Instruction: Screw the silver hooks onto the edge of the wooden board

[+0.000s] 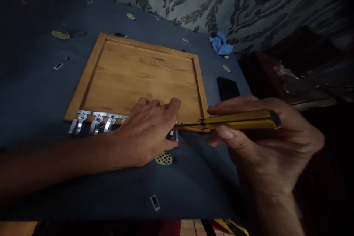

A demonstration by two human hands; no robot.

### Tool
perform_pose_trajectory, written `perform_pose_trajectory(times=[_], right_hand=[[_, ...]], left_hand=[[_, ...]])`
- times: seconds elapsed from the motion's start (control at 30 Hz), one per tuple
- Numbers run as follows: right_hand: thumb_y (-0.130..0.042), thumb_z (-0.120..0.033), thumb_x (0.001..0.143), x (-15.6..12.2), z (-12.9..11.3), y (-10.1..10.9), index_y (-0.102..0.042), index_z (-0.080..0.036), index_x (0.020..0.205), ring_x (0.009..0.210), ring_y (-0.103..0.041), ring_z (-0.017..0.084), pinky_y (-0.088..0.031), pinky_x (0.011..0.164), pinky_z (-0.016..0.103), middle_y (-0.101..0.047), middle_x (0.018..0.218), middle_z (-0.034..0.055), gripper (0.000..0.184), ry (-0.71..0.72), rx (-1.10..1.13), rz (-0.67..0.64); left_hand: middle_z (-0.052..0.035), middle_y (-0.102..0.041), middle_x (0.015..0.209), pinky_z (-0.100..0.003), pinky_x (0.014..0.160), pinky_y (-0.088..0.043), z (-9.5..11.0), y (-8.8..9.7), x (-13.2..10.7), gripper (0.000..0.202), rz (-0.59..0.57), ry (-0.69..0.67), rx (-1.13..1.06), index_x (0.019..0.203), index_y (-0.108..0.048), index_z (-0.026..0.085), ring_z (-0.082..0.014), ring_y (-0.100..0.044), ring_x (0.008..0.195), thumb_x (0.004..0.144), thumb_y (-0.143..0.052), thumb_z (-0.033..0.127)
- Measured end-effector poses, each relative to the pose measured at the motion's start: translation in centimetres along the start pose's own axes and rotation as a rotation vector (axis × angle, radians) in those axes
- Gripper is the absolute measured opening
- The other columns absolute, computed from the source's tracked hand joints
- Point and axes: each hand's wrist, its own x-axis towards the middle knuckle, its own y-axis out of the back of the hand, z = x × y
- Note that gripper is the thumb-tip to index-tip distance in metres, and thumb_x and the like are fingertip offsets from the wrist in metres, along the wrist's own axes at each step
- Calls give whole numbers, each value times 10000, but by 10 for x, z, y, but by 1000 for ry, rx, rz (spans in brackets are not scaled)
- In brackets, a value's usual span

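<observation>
The head view shows the right hand [268, 147] wrapped around a yellow screwdriver [240, 120], and the left hand [148, 129] over the near edge of a wooden board [143, 77] on the blue surface [35, 92]; I can't tell if it pinches the metal hooks [97, 119]. The wooden board looks stiff and a bit heavy, best held by its rim.

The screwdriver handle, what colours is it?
The screwdriver handle is yellow with black, and its butt end is dark. It shows best in the head view.

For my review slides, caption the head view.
Left hand on a framed wooden board edged with metal hooks; right hand holding a yellow screwdriver.
</observation>
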Motion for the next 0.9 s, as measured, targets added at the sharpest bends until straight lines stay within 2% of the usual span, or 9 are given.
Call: perform_pose_trajectory(times=[0.1,0.3,0.4,0.47,0.53,0.63,0.73,0.8,0.9], right_hand=[[-879,-203,766,-1,2,-7,-703,-246,845,522,-668,124,-549,400,245,-776,874,-5,197,34,-9,87],[-786,-256,879,0,1,-4,-755,-281,1175,546,-688,110,-625,526,271,-781,1000,10,299,-57,15,12],[-797,-165,846,2,2,0,-795,-242,1040,588,-706,119,-589,467,240,-781,985,26,209,-12,6,-12],[-830,-95,780,2,2,1,-775,-228,941,675,-741,156,-580,454,231,-790,951,31,216,65,-5,1],[-845,-58,744,2,1,1,-741,-239,911,654,-739,160,-579,446,229,-802,919,20,267,97,11,-4],[-833,-138,797,2,-2,0,-748,-254,1031,526,-683,124,-598,469,246,-800,923,10,275,41,47,-27],[-750,-219,899,1,-3,2,-756,-256,1188,531,-685,124,-620,515,280,-790,973,37,291,-29,29,-46],[-743,-164,890,1,0,4,-784,-242,1112,507,-667,120,-588,473,282,-792,975,44,239,1,1,-45],[-845,-124,755,-1,6,7,-761,-232,849,572,-684,172,-587,508,338,-775,858,30,167,138,-60,66]], left_hand=[[-83,-732,1056,-435,898,-458,0,1,0,489,-12,-2,12,1163,-488,182,-324,-673,1020,846,-777,415],[-85,-728,1022,-436,888,-457,0,2,0,541,-9,-3,22,1205,-483,171,-326,-676,1006,840,-796,419],[-75,-724,1019,-435,892,-454,0,1,-1,508,-2,-3,24,1172,-489,180,-323,-675,1008,840,-798,409],[-66,-720,1003,-431,889,-454,0,1,-1,485,0,-6,19,1155,-490,185,-320,-674,1004,845,-792,403],[-64,-717,997,-426,884,-455,0,1,-1,482,1,-11,13,1163,-490,183,-315,-673,999,849,-786,397],[-73,-720,1018,-427,886,-452,-1,0,-1,525,3,-11,16,1207,-489,175,-315,-669,1007,843,-790,404],[-82,-720,1033,-435,890,-446,-1,-1,-1,558,6,-9,16,1237,-486,162,-323,-665,1017,843,-791,416],[-80,-719,1026,-433,882,-443,0,-1,-1,532,2,-9,10,1212,-496,162,-320,-663,1002,846,-791,411],[-80,-718,1027,-429,869,-439,-1,0,-1,494,0,-11,3,1175,-508,166,-316,-658,982,844,-795,396]])
